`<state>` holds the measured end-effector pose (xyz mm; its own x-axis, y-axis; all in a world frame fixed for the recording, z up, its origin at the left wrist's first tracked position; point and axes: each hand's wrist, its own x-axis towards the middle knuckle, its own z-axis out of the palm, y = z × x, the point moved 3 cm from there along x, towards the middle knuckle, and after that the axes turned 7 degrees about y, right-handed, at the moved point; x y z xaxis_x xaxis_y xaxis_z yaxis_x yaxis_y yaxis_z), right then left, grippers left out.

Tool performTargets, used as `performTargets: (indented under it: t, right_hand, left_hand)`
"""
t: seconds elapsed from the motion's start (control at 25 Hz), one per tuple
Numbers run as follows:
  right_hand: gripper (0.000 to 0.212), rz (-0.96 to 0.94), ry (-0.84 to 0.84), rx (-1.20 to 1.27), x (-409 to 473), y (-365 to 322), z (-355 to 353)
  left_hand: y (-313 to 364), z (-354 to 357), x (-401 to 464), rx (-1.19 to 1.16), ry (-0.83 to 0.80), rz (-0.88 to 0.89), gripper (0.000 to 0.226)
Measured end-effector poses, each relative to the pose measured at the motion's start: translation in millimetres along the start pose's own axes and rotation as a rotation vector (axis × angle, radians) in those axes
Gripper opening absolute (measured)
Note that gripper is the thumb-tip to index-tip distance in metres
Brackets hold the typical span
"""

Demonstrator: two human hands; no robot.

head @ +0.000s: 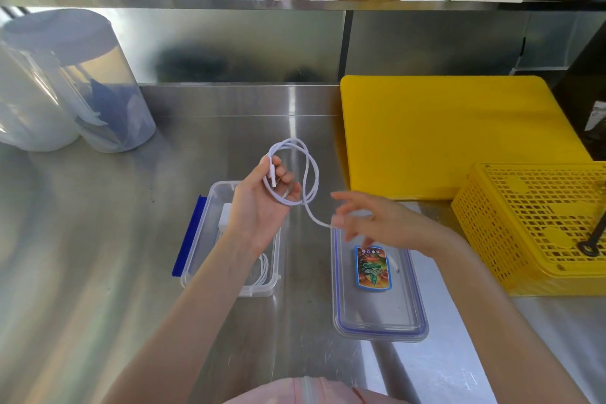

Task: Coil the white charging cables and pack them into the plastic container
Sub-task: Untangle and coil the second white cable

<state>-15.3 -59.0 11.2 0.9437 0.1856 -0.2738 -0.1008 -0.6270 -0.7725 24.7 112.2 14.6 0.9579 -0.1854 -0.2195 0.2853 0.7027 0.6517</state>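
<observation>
Presently, one white charging cable (305, 170) is mid-coil above the bench (98, 239): loops hang from the left hand (262, 203), whose fingers close on the plug end, while the right hand (370, 223) pinches the trailing length, its other fingers spread. Beneath the left forearm stands the open plastic container (196, 259), with another coiled cable (262, 269) already inside. Its lid (377, 315) lies just beside. Judged next: wind the remaining tail, then lower the coil in.
</observation>
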Motion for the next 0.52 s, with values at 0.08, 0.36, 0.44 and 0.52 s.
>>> performTargets:
  t: [0.08, 0.36, 0.44, 0.52]
  right_hand:
    - [0.05, -0.021, 0.17, 0.183, 6, -10, -2]
    - [0.014, -0.02, 0.32, 0.351, 15, -19, 8]
    - [0.018, -0.025, 0.366, 0.395, 15, -16, 7]
    - [0.021, -0.031, 0.384, 0.361, 13, -13, 3]
  left_hand:
    - [-5, 5, -5, -0.024, -0.056, -0.023, 0.032]
    - [-23, 15, -14, -0.022, -0.177, -0.084, 0.027]
    - [-25, 13, -16, 0.038, -0.219, -0.091, 0.024]
    - [-25, 9, -17, 0.109, -0.275, -0.131, 0.018]
